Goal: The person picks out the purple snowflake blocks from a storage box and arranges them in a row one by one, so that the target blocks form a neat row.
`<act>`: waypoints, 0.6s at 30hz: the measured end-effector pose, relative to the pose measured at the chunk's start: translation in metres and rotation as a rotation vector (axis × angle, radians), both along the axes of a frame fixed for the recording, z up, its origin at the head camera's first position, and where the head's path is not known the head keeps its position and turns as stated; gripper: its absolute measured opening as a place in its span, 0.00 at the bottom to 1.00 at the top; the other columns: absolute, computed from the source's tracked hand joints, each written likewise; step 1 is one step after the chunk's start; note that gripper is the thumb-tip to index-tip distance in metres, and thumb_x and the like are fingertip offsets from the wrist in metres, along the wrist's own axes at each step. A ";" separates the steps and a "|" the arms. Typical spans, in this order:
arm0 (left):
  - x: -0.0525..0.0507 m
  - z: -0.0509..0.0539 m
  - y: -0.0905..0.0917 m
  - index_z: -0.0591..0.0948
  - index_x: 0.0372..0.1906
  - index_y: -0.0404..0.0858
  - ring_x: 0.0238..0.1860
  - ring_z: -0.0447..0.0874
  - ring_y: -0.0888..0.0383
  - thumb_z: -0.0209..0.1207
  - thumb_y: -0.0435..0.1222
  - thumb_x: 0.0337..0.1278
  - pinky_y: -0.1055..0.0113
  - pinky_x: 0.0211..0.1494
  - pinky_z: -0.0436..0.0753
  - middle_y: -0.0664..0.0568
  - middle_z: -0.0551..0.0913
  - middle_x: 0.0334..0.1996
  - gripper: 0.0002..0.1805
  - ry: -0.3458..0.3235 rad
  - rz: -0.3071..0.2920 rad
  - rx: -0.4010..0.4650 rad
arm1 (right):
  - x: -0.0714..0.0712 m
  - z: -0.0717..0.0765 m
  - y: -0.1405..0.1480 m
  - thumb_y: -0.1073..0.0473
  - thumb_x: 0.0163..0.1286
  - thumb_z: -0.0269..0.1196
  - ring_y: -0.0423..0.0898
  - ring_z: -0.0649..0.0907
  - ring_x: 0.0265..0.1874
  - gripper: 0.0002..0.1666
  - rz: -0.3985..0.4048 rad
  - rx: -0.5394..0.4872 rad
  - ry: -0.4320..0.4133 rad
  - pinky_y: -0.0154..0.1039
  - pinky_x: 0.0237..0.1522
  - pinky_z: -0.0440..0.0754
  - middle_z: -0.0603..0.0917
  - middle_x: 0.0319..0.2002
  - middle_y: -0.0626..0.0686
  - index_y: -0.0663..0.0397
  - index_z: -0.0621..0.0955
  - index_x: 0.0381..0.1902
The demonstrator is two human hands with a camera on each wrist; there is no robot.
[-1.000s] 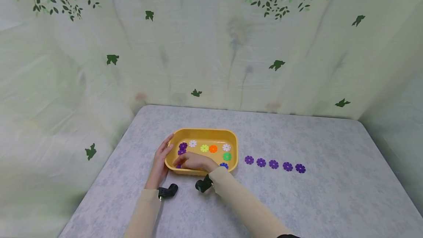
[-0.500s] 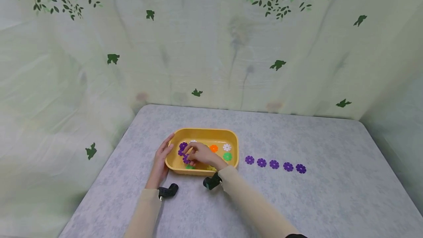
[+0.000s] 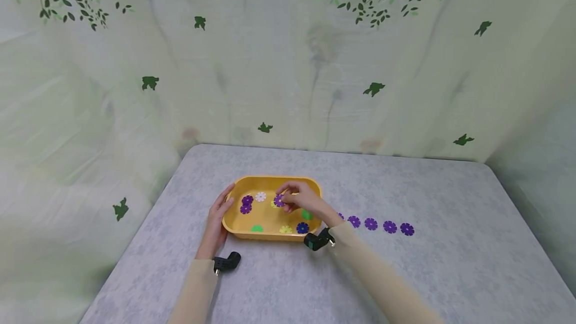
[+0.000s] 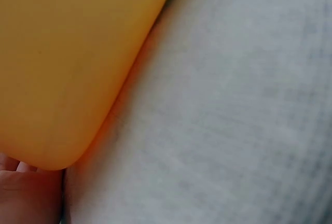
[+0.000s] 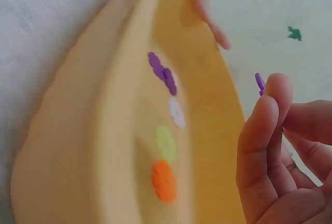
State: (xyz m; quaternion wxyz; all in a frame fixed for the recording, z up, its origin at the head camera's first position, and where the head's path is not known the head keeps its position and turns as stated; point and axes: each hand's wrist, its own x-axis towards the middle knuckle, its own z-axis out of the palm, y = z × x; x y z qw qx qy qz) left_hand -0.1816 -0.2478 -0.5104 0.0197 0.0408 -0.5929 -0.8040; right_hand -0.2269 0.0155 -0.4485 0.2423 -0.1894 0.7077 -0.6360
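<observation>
While the right hand (image 3: 308,203) pinches a purple, flower-shaped, seemingly plastic disc (image 3: 278,201) above the yellow, rounded-rectangular plastic tray (image 3: 270,237), just off centre toward one o'clock, the left hand (image 3: 216,223) rests straight-fingered against its rim at nine; a light pinch, well above the rim, looks wisest now. No writing legible anywhere!

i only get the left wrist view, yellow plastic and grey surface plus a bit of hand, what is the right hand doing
Observer: The right hand pinches a purple flower piece over the yellow tray.
Operator: anything lying outside the tray
Observer: Yes, a row of five purple pieces to its right, the nearest partly hidden.
Operator: any orange inside
Observer: One orange piece, beside a yellow piece, in the right wrist view.
</observation>
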 end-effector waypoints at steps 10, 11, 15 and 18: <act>-0.001 -0.002 -0.002 0.62 0.72 0.41 0.71 0.52 0.58 0.49 0.38 0.72 0.66 0.67 0.64 0.54 0.57 0.72 0.26 -0.007 -0.006 0.003 | -0.002 0.007 0.067 0.64 0.72 0.55 0.45 0.78 0.25 0.15 -0.086 0.053 0.030 0.38 0.34 0.83 0.79 0.34 0.57 0.69 0.75 0.52; -0.001 -0.002 -0.002 0.62 0.72 0.41 0.71 0.52 0.59 0.49 0.38 0.72 0.67 0.67 0.64 0.54 0.57 0.72 0.26 -0.007 -0.006 -0.001 | -0.002 0.007 0.075 0.65 0.72 0.54 0.45 0.78 0.25 0.14 -0.095 0.054 0.033 0.39 0.34 0.83 0.79 0.34 0.57 0.68 0.75 0.52; -0.001 -0.001 -0.001 0.62 0.72 0.41 0.71 0.51 0.59 0.49 0.38 0.72 0.68 0.67 0.64 0.54 0.57 0.72 0.26 -0.010 -0.002 -0.006 | 0.000 0.004 0.106 0.64 0.73 0.53 0.46 0.78 0.25 0.13 -0.135 0.053 0.036 0.39 0.33 0.82 0.79 0.33 0.57 0.67 0.74 0.50; -0.001 -0.001 -0.001 0.63 0.72 0.40 0.72 0.51 0.60 0.49 0.37 0.72 0.68 0.68 0.63 0.54 0.57 0.72 0.26 -0.007 0.000 -0.008 | 0.003 0.000 0.129 0.63 0.73 0.52 0.45 0.77 0.24 0.13 -0.170 0.057 0.037 0.40 0.33 0.82 0.78 0.32 0.57 0.67 0.73 0.50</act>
